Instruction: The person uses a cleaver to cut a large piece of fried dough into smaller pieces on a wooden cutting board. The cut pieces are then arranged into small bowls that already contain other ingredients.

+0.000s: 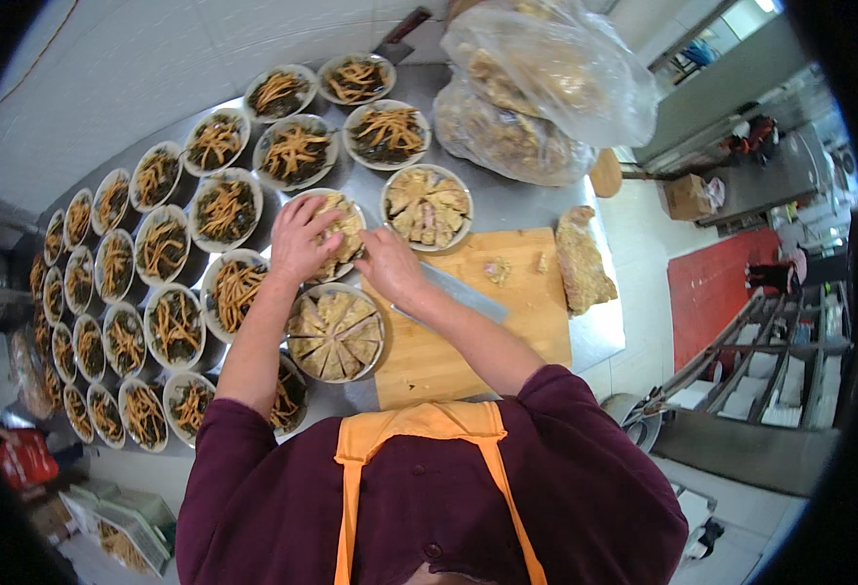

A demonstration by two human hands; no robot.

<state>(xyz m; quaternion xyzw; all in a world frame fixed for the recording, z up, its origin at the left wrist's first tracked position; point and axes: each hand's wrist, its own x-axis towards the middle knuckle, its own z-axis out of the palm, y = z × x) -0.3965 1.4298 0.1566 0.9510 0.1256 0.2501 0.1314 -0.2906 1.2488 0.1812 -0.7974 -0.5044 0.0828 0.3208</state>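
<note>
My left hand (pixel 303 240) lies over a bowl of yellowish, egg-wrapped meat slices (pixel 345 227), fingers spread and touching the slices. At that bowl's right rim is my right hand (pixel 391 265), its fingertips bent down; whether they pinch anything is hidden. Two more bowls hold wedges fanned in a ring: one sliced-meat bowl (pixel 427 206) behind my right hand, another (pixel 335 333) nearer my body. Beneath my right forearm a broad knife blade (pixel 465 292) rests on the wooden cutting board (pixel 429 358). Small food scraps (pixel 498 270) lie on the board.
Many bowls of dark greens with orange-brown strips (pixel 225 210) crowd the steel table's left. At the back, plastic bags (pixel 538 95) hold more egg-wrapped food, near a cleaver (pixel 404 36) by the wall. An uncut roll (pixel 586 259) sits on the table's right edge.
</note>
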